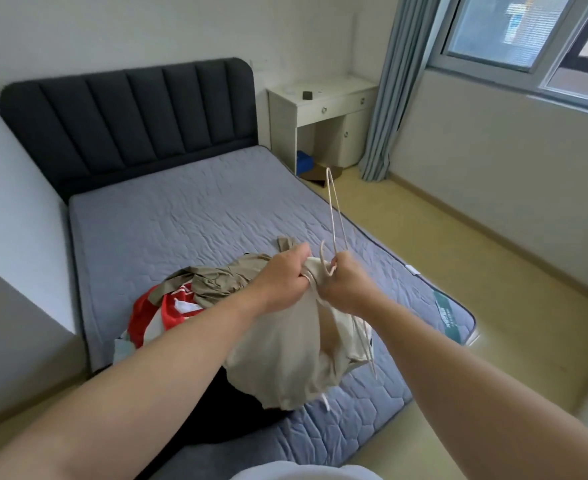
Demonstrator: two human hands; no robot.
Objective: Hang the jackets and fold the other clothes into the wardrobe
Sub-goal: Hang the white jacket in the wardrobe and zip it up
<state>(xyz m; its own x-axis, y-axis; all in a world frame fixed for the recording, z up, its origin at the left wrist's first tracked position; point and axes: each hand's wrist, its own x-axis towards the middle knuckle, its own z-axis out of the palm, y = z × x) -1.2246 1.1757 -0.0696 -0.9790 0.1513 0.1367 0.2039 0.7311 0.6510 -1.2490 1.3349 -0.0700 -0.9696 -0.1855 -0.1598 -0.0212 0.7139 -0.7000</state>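
Gripping the bunched top edge of a soft, limp beige jacket (285,351) with the left hand (287,271), fingers curled tight; pinching a thin, stiff cream hanger (332,213) in the right hand (346,284). Hanging light and floppy over the clothes pile (181,296) on the quilted grey bed (181,216); probably handling best by the shoulders.
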